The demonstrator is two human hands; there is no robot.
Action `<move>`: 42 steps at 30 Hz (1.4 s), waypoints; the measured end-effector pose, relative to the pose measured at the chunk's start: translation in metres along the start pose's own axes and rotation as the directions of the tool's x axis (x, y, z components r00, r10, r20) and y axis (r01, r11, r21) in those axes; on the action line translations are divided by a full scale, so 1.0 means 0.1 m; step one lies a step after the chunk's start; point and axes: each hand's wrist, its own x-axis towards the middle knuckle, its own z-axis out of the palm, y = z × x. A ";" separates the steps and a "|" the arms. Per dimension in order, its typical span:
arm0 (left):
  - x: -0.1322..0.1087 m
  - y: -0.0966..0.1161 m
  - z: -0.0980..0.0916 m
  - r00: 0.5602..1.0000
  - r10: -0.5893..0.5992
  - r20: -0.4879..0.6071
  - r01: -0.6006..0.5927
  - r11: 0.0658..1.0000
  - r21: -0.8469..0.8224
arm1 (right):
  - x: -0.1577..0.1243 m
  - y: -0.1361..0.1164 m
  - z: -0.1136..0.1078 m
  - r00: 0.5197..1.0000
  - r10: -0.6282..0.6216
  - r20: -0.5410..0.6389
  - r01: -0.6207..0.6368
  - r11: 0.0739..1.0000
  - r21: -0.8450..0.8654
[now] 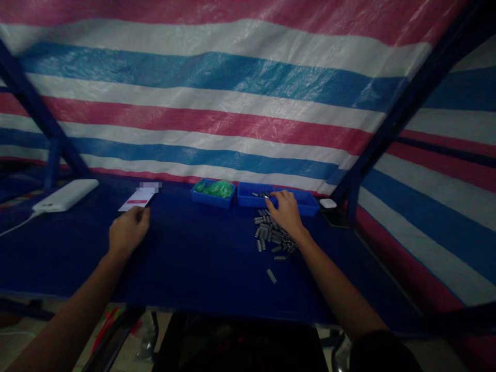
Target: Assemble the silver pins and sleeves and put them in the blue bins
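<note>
My left hand [129,230] is closed, resting by the near end of a phone [138,199] with a lit white screen; whatever its fingers may hold is hidden. At the right, my right hand [284,207] reaches to the front edge of the middle blue bin [245,200], its thumb and fingers apart near small metal parts [260,195] inside. Several grey metal cylinders [267,232] are heaped on the blue table [194,258] beneath that hand and wrist. One cylinder [272,276] lies apart, nearer the front edge.
Green pieces [219,189] fill the left blue bin [213,201]. Another blue bin [308,203] stands at the right, beside a white case [328,203] and a dark flat object [336,219]. A white power strip [66,196] with a cable lies far left. Blue frame posts flank the table.
</note>
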 end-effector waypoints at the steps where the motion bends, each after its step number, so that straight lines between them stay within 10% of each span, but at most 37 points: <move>1: -0.02 -0.01 -0.01 0.998 0.020 0.066 -0.022 0.999 0.030 | -0.06 0.01 -0.01 1.000 0.002 0.007 -0.002 1.000 0.011; 9: -0.35 0.66 0.19 0.837 0.495 0.234 -0.502 0.864 -0.031 | -0.15 -0.13 -0.17 0.959 -0.100 0.267 0.055 0.984 0.171; 13: -0.56 1.24 0.30 0.618 0.756 0.215 -0.692 0.653 -0.306 | -0.16 -0.17 -0.17 0.936 -0.133 0.327 0.054 0.970 0.238; 16: -0.70 1.63 0.33 0.367 0.911 0.188 -0.777 0.411 -0.476 | -0.19 -0.14 -0.13 0.944 -0.097 0.315 0.016 0.968 0.250; 18: -0.73 1.79 0.34 0.299 0.939 0.171 -0.779 0.344 -0.525 | -0.21 -0.13 -0.10 0.950 -0.088 0.300 0.007 0.965 0.263; 37: -0.77 1.69 0.37 0.428 0.887 0.174 -0.772 0.459 -0.440 | -0.31 -0.33 -0.16 0.930 -0.251 0.269 0.111 0.888 0.446; 42: -0.63 1.67 0.46 0.665 0.724 0.184 -0.405 0.557 -0.725 | -0.34 -0.38 -0.19 0.908 -0.291 0.303 0.101 0.852 0.514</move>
